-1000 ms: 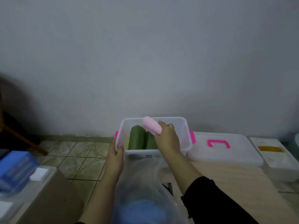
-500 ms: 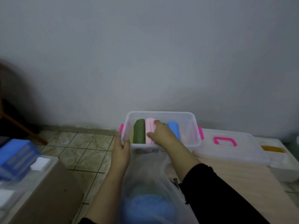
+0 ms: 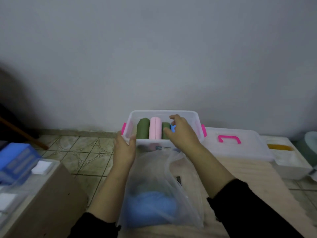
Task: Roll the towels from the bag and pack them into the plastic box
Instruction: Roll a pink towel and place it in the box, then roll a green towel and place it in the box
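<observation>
A clear plastic box (image 3: 195,118) with pink latches stands at the far edge of the table, against the wall. Inside lie rolled towels side by side: a green roll (image 3: 142,128), a pink roll (image 3: 155,127), a second green roll (image 3: 165,130) and a blue roll (image 3: 172,128), mostly hidden by my hand. My left hand (image 3: 123,148) holds the box's near left corner. My right hand (image 3: 182,133) hovers over the box's right half with loosely curled fingers and holds nothing. A clear plastic bag (image 3: 159,186) with a blue towel (image 3: 152,206) inside lies in front of me.
The box's lid (image 3: 240,148) with a pink handle (image 3: 229,139) lies to the right of the box. A white container (image 3: 289,162) sits further right. A cardboard box (image 3: 42,200) with blue and white items stands on the tiled floor at left.
My right hand set the pink roll down between the green rolls, let go of it and lifted away to the right. My left hand stayed on the box's corner.
</observation>
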